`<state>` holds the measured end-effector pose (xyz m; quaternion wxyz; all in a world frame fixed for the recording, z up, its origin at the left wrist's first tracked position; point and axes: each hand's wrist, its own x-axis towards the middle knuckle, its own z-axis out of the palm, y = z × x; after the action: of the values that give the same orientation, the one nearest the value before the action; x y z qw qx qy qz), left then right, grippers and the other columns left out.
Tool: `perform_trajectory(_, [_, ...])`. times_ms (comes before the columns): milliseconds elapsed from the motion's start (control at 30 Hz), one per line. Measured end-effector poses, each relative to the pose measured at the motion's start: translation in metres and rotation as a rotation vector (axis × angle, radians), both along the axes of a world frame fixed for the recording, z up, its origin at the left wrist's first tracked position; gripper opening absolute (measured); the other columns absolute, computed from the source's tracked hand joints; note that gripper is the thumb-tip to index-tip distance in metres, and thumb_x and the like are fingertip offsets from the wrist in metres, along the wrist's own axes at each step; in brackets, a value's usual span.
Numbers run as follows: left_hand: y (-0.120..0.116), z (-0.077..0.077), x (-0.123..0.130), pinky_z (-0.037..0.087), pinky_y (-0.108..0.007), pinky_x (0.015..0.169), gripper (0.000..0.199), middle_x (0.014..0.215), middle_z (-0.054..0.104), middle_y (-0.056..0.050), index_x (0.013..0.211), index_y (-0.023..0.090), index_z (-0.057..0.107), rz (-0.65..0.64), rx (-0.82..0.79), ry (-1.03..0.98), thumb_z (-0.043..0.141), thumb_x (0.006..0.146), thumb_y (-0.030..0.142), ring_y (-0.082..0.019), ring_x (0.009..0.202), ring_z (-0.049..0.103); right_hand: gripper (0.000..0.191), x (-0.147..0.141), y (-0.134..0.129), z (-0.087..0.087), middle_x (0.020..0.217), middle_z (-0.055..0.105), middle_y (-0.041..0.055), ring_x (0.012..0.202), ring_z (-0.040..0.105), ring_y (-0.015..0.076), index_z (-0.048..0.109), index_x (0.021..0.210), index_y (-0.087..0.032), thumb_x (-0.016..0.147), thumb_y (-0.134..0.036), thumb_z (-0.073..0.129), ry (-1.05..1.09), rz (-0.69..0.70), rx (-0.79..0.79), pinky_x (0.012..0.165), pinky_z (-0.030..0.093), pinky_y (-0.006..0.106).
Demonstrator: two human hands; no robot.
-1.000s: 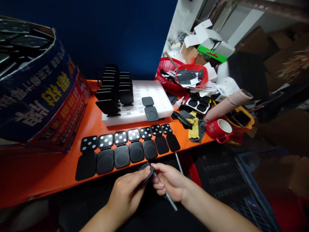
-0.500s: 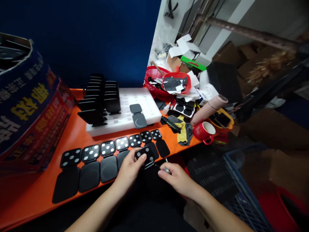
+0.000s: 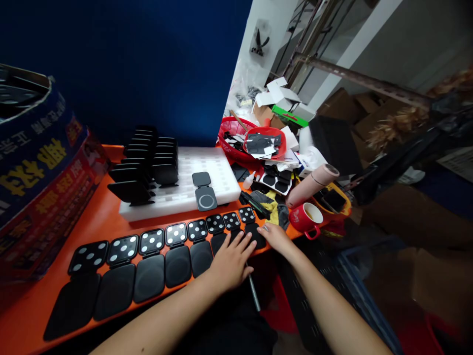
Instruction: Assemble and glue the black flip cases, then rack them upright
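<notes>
A row of hinged black cases lies unfolded along the orange table's front edge, their upper halves [image 3: 123,249] marked with light dots and their lower halves [image 3: 149,277] plain black. My left hand [image 3: 231,261] lies palm down with its fingers spread over lower halves near the row's right end. At the rightmost case [image 3: 254,235], my right hand [image 3: 274,236] touches the edge with its fingers pressed together; what they hold, if anything, is hidden. A thin metal rod [image 3: 254,292] hangs below my left hand.
Behind the row, a white foam block [image 3: 185,197] bears upright black cases [image 3: 133,192] and one unfolded case [image 3: 206,198]. A printed blue-red box [image 3: 40,162] stands left. Right are a red mug [image 3: 301,219], pink bottle [image 3: 312,185] and red basket [image 3: 225,129].
The dotted case from my left hand now lies at the row's right end. My left hand has opened and flattened; my right hand has moved up to the table. The view has shifted.
</notes>
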<state>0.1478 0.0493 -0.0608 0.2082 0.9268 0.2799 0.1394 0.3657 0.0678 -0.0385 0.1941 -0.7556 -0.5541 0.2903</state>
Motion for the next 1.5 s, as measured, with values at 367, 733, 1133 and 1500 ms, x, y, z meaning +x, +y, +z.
perform_trajectory(367, [-0.004, 0.002, 0.003, 0.016, -0.053, 0.110, 0.061, 0.140, 0.043, -0.011, 0.134, 0.020, 0.041, 0.055, 0.030, 0.008, 0.053, 0.081, 0.048, -0.030, 0.134, 0.027, 0.035, -0.094, 0.022, 0.035, 0.057, 0.052, -0.0024, 0.043, 0.040, 0.0089, 0.057, 0.076, -0.018, 0.081, -0.052, 0.049, 0.394, 0.072, -0.052, 0.044, 0.031, 0.022])
perform_trajectory(733, [-0.003, 0.025, -0.114, 0.046, -0.044, 0.094, 0.038, 0.123, 0.060, -0.012, 0.122, 0.022, 0.052, 0.753, -0.698, -0.772, 0.050, 0.086, 0.032, -0.024, 0.112, 0.057, 0.028, -0.160, 0.038, 0.056, 0.050, 0.043, -0.0064, 0.041, 0.032, 0.0069, 0.042, 0.063, -0.020, 0.080, -0.039, 0.053, 0.590, 0.155, -0.038, 0.042, 0.023, 0.020])
perform_trajectory(1133, [-0.030, 0.059, -0.129, 0.046, -0.047, 0.088, 0.038, 0.109, 0.066, -0.016, 0.112, 0.012, 0.055, 0.409, -1.891, -1.083, 0.054, 0.074, 0.009, -0.032, 0.099, 0.063, 0.041, -0.165, -0.019, 0.082, 0.068, 0.062, 0.0003, 0.061, 0.057, 0.0156, 0.060, 0.114, -0.023, 0.080, -0.045, 0.059, 0.126, 0.270, 0.112, 0.060, 0.042, 0.026])
perform_trajectory(1500, [-0.045, 0.064, -0.133, 0.049, -0.043, 0.079, 0.045, 0.108, 0.065, -0.016, 0.124, 0.017, 0.041, 0.533, -1.852, -1.091, 0.056, 0.082, 0.013, -0.026, 0.086, 0.067, 0.033, -0.181, -0.014, 0.069, 0.086, 0.067, 0.0036, 0.076, 0.061, 0.0174, 0.059, 0.109, -0.020, 0.083, -0.041, 0.055, 0.070, 0.439, 0.106, 0.068, 0.043, 0.027])
